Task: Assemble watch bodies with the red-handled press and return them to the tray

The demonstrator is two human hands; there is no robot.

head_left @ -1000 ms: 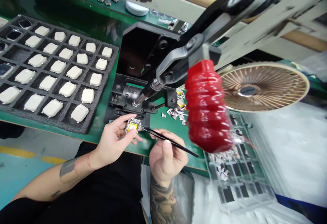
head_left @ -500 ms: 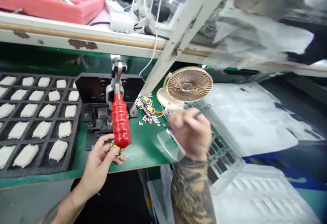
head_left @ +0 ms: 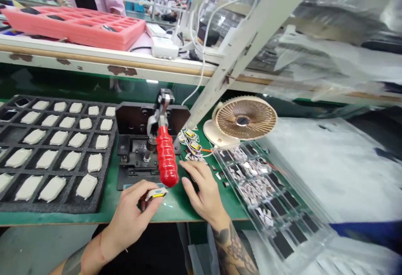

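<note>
Head view: left hand (head_left: 133, 216) pinches small white-and-yellow rectangular case (head_left: 156, 194) below red ribbed handle (head_left: 167, 158); right hand (head_left: 202, 189), half-open right of handle, grip contents unclear.

- The left hand (head_left: 133, 213) held a white case (head_left: 153, 193) with a yellow part, just in front of the black clamp (head_left: 134, 118).
- The right hand (head_left: 203, 190) was over the table (head_left: 173, 214), at the clamp's front right.
- A dark tray (head_left: 108, 160) of white pieces lay left of the clamp.
- A fan (head_left: 256, 118) and a clear box (head_left: 251, 220) sat right of it.
</note>
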